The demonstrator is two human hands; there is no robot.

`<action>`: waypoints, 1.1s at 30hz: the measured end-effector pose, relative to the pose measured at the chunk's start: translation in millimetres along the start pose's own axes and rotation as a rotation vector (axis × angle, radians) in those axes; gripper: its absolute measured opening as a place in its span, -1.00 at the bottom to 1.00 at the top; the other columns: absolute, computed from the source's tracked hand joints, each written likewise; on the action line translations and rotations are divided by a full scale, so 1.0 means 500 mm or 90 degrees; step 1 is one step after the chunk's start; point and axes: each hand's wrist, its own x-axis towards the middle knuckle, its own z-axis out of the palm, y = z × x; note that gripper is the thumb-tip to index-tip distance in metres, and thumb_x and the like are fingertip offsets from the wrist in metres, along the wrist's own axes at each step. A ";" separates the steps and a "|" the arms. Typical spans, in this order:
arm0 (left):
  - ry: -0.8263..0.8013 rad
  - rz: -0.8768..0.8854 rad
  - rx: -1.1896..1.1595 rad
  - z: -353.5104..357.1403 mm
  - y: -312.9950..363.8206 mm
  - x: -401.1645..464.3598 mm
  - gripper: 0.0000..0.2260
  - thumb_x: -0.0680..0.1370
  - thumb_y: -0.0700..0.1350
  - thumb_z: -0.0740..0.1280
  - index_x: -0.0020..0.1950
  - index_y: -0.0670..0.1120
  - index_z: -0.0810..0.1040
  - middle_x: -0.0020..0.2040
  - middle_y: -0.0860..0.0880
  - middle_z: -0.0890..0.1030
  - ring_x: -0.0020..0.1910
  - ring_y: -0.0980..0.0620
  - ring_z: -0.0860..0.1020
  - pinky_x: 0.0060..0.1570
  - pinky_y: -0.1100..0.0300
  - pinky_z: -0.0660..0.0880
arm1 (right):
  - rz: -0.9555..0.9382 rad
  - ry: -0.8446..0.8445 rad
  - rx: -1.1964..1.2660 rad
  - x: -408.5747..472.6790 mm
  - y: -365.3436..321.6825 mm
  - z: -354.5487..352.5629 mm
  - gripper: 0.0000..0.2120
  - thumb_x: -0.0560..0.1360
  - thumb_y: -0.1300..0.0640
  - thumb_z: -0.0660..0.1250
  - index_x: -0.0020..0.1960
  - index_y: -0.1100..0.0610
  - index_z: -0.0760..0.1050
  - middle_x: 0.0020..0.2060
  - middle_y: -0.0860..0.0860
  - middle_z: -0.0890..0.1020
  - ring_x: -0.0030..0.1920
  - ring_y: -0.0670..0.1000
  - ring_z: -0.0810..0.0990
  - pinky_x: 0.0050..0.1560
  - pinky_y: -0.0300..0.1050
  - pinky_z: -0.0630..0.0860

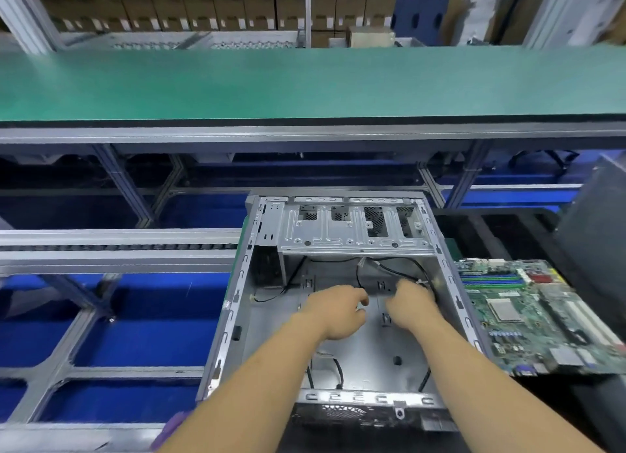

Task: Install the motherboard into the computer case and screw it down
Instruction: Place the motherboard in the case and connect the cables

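— From the head view, where's the computer case (233, 303)?

— Lying open side up in front of the person, on a metal frame over a blue floor. It's bare grey sheet metal, with a perforated drive cage (355, 229) across its far end and a vented panel at the near edge. Thin black cables (359, 276) trail over the inside floor, some near the far end and some near the front.

— And the motherboard (538, 317)?

— Not in the case. It lies flat just beside the case's right wall, on a dark surface. It's a green board, with a square silver socket near its middle, blue and green slots at the far end, a red patch by the far right corner, pale long slots on the right, and ports along the near edge.

— The hands?

— Both are inside the case, near each other over the middle of its floor. The left hand (335, 312) has its fingers curled, tips close to the thumb; I cannot tell whether it pinches anything. The right hand (411, 305) is blurred, fingers bent down toward the cables at the far right; whether it grips one I cannot tell.

— Anything behind?

— A long green bench top (305, 83) runs across, with stacked cardboard boxes (203, 8) beyond it.
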 end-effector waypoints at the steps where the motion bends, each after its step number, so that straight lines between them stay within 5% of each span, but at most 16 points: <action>1: 0.011 0.000 -0.010 0.010 0.007 0.001 -0.67 0.59 -0.01 0.15 0.35 0.06 0.45 0.33 0.01 0.49 0.30 -0.05 0.45 0.17 0.03 0.43 | 0.001 0.012 0.027 -0.002 -0.001 -0.004 -0.65 0.59 0.12 0.24 0.33 0.23 0.42 0.27 0.23 0.55 0.29 0.26 0.50 0.20 0.02 0.52; 5: -0.009 0.011 0.014 0.032 0.002 0.000 -0.62 0.59 -0.04 0.17 0.42 0.02 0.41 0.40 -0.03 0.42 0.36 -0.09 0.38 0.26 -0.01 0.40 | 0.022 0.032 0.035 -0.001 -0.002 -0.007 -0.57 0.59 0.04 0.28 0.36 0.29 0.39 0.31 0.29 0.49 0.32 0.29 0.47 0.19 0.03 0.47; 10: 0.016 0.021 0.109 0.010 -0.024 0.023 -0.60 0.57 -0.12 0.17 0.42 -0.07 0.37 0.38 -0.04 0.36 0.32 -0.15 0.33 0.22 -0.07 0.42 | -0.128 -0.100 -0.047 0.002 -0.005 0.021 -0.93 0.56 0.16 0.21 -0.09 0.13 0.44 0.07 0.18 0.62 -0.02 0.14 0.57 -0.07 -0.10 0.51; 13: 0.007 0.046 0.212 0.001 -0.017 0.055 -0.58 0.58 -0.11 0.18 0.45 -0.05 0.33 0.41 -0.03 0.33 0.34 -0.14 0.30 0.24 -0.11 0.36 | -0.165 -0.167 -0.116 0.008 -0.010 0.036 -0.87 0.57 0.13 0.20 -0.01 0.14 0.50 0.16 0.18 0.63 0.08 0.17 0.59 -0.04 -0.11 0.48; 18: -0.086 0.034 0.328 0.012 0.001 0.114 -0.61 0.60 -0.12 0.20 0.44 0.01 0.33 0.40 -0.02 0.41 0.34 -0.13 0.41 0.20 -0.10 0.39 | -0.172 -0.253 -0.217 0.025 -0.024 0.048 -0.61 0.63 0.05 0.18 0.41 0.15 0.44 0.37 0.13 0.53 0.31 0.16 0.54 0.23 -0.04 0.50; 25: -0.066 -0.329 0.216 -0.023 -0.083 0.145 -0.58 0.57 -0.03 0.19 0.44 0.00 0.38 0.45 -0.05 0.40 0.44 -0.14 0.33 0.29 -0.02 0.32 | -0.182 -0.248 -0.241 0.031 -0.027 0.049 -0.66 0.61 0.10 0.17 0.33 0.16 0.48 0.34 0.15 0.55 0.27 0.19 0.56 0.23 0.01 0.53; 29: -0.066 -0.333 0.140 -0.035 -0.101 0.148 -0.58 0.52 -0.05 0.23 0.39 0.01 0.43 0.39 -0.03 0.47 0.39 -0.14 0.41 0.29 0.04 0.38 | -0.169 -0.250 -0.256 0.033 -0.027 0.046 -0.65 0.63 0.12 0.13 0.37 0.16 0.46 0.36 0.14 0.52 0.29 0.19 0.54 0.23 0.00 0.50; 33: -0.051 -0.268 0.264 -0.035 -0.064 0.133 -0.66 0.56 0.01 0.24 0.30 -0.05 0.49 0.30 -0.08 0.53 0.29 -0.18 0.47 0.17 0.03 0.38 | -0.176 -0.259 -0.263 0.027 -0.028 0.043 -0.66 0.64 0.12 0.14 0.36 0.17 0.45 0.35 0.14 0.52 0.28 0.17 0.55 0.21 -0.02 0.50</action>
